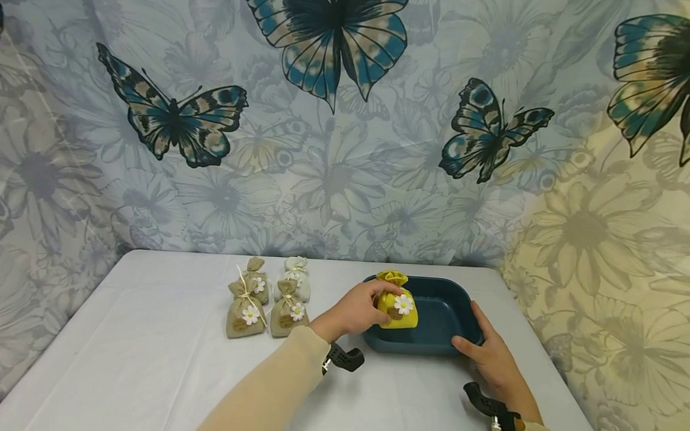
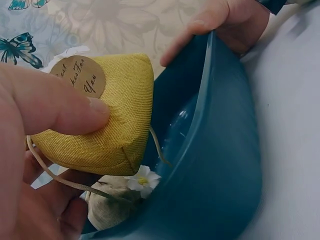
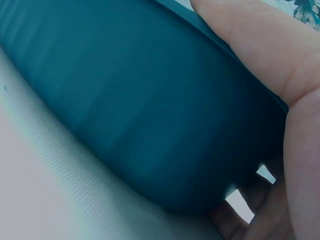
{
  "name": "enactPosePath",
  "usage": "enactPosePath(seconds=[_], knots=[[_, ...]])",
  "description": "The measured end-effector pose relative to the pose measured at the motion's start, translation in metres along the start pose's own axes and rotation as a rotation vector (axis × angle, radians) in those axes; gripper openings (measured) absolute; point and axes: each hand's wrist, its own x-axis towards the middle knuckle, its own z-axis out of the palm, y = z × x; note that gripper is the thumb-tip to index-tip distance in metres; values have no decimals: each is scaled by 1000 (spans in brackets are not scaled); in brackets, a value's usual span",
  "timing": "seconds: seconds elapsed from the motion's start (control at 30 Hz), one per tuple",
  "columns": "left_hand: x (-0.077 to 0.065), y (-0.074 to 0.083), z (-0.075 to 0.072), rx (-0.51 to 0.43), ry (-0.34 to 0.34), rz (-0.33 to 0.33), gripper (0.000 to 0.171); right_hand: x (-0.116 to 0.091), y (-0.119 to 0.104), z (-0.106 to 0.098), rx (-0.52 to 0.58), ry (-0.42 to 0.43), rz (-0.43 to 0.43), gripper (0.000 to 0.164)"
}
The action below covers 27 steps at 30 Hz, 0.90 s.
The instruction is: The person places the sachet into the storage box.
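A yellow cloth drawstring pouch (image 1: 397, 313) with a white flower and a round brown label is pinched between the thumb and fingers of my left hand (image 1: 359, 311). It hangs over the left end of a dark blue rectangular basin (image 1: 440, 349). With its thumb at the rim, my right hand (image 1: 494, 354) grips the basin's right end; the right wrist view shows the thumb (image 3: 260, 45) along the rim. Below the yellow pouch, the left wrist view shows a beige pouch (image 2: 107, 205) with a white flower, apparently inside the basin; in the head view it is hidden.
Left of the basin, several pouches stand on the white-covered table (image 1: 142, 361): a beige one in front (image 1: 245, 314), another beige one beside it (image 1: 287, 312), one behind, and a white one (image 1: 297, 281). A butterfly-print cloth (image 1: 334, 196) hangs behind the table.
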Motion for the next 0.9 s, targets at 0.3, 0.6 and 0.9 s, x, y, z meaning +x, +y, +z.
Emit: enactPosePath(seconds=[0.3, 0.6, 0.9], knots=[[0, -7, 0, 89, 28, 3, 56, 1, 2, 0, 44, -10, -7, 101], [3, -18, 3, 112, 35, -2, 55, 2, 5, -1, 46, -3, -17, 101], [4, -32, 7, 288, 34, 76, 44, 1, 4, -1, 31, -2, -10, 101]])
